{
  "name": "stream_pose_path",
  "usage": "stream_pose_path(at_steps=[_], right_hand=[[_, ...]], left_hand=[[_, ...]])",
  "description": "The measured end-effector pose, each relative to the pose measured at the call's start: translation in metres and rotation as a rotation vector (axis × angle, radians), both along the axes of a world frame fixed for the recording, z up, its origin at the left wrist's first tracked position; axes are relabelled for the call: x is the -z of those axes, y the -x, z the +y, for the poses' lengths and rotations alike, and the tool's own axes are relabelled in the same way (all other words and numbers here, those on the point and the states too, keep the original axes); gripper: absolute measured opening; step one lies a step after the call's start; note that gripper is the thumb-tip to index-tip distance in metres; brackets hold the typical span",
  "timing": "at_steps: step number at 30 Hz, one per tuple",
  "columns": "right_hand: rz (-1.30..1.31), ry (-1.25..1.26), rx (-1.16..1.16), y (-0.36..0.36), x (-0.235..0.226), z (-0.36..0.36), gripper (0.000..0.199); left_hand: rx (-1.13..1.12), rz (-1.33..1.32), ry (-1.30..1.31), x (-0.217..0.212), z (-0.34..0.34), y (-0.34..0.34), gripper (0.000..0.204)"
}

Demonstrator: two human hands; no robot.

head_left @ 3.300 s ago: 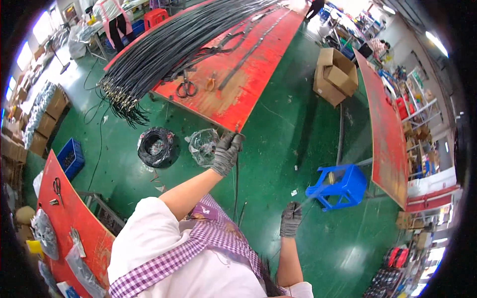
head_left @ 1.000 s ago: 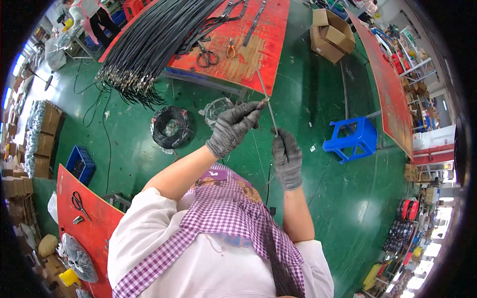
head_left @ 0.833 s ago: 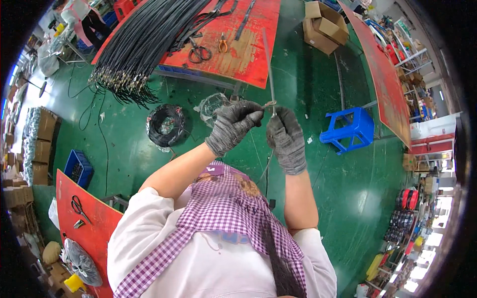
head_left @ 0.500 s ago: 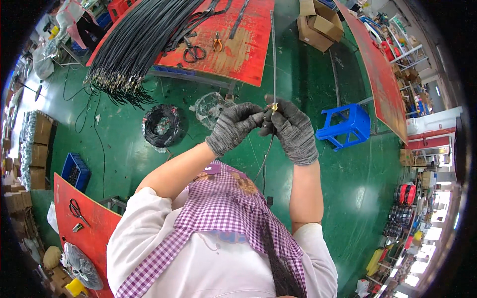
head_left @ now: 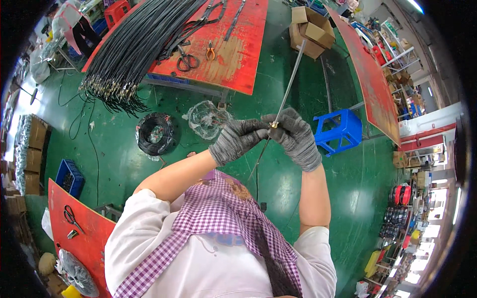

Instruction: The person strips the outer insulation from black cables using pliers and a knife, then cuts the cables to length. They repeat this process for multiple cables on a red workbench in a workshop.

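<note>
1. The cable [head_left: 289, 79] is thin, straight and grey where it rises from the hands, with a small brass-coloured fitting at the point where the fingers meet it.
2. Its long axis runs from that fitting up and to the right, its far end reaching toward the cardboard boxes [head_left: 310, 30] on the green floor [head_left: 278, 193]; below the hands a darker stretch hangs down and to the left.
3. It is held in mid-air in front of the person's chest, above the floor and short of the red tabletop [head_left: 238, 44].
4. The left hand [head_left: 237, 140], in a grey glove, has its fingers closed narrowly on the cable at the fitting.
5. The right hand [head_left: 296, 136], gloved likewise, pinches the same spot from the other side, fingertips touching those of the left.
6. A blue stool [head_left: 342, 130] stands just right of the hands; a black coil [head_left: 155, 133] and a clear bag [head_left: 207, 119] lie on the floor to the left.
7. A long black cable bundle [head_left: 144, 44] overhangs the tabletop, beside scissors [head_left: 186, 60] and pliers [head_left: 210, 50].
</note>
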State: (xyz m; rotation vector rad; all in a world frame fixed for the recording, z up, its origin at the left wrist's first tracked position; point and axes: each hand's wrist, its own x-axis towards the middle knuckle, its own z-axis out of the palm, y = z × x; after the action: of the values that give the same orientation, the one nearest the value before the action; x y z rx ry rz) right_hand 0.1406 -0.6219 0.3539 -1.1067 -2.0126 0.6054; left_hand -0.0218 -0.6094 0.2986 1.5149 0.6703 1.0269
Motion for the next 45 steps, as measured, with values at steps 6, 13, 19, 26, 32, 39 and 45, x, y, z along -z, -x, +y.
stream_pose_path(at_steps=[6,13,19,26,32,39,45], right_hand=[[0.377,0.152,0.182,-0.006,0.001,-0.004,0.017],[0.327,0.176,0.095,-0.003,-0.004,0.007,0.017],[0.345,0.263,0.053,-0.001,-0.002,0.005,0.014],[0.309,0.238,0.030,-0.005,-0.001,-0.001,0.014],[0.108,0.174,-0.019,-0.007,-0.008,-0.006,0.016],[0.062,-0.015,0.089,-0.005,-0.007,-0.009,0.017],[0.259,0.310,0.095,-0.018,-0.034,-0.015,0.019]], left_hand=[[-0.110,0.042,0.057,0.002,0.000,-0.007,0.036],[-0.102,0.441,-0.335,-0.006,0.010,-0.009,0.038],[-0.100,0.225,-0.208,0.023,0.020,-0.027,0.025],[-0.005,0.244,-0.335,0.017,0.018,-0.025,0.017],[0.116,0.574,-0.424,-0.012,0.008,-0.017,0.023],[0.080,0.711,-0.614,-0.023,0.003,-0.022,0.025],[0.174,0.057,0.331,-0.056,-0.011,-0.010,0.033]])
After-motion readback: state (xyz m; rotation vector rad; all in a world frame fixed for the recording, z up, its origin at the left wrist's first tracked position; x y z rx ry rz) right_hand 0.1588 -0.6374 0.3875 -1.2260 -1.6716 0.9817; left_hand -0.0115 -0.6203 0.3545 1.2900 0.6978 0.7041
